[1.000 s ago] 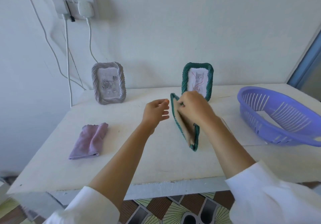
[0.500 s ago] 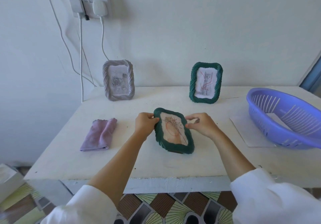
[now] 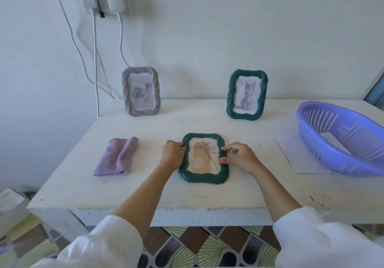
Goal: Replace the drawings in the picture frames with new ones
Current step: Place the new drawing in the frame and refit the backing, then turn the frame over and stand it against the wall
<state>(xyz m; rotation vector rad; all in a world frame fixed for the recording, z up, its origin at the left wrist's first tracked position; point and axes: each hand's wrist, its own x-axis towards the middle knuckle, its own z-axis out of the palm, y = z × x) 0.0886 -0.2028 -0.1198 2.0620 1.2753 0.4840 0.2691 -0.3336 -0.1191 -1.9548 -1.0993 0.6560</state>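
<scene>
Two hands grip green frame [image 3: 204,178] edges | left hand [image 3: 173,153] | right hand [image 3: 239,155]

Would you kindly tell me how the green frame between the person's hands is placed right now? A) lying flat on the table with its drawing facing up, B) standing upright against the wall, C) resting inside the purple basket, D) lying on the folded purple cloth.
A: the green frame lies flat on the table, flower drawing facing up, with the left hand and right hand holding its side edges.

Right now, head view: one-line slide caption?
Both hands hold green frame flat on table.
</scene>
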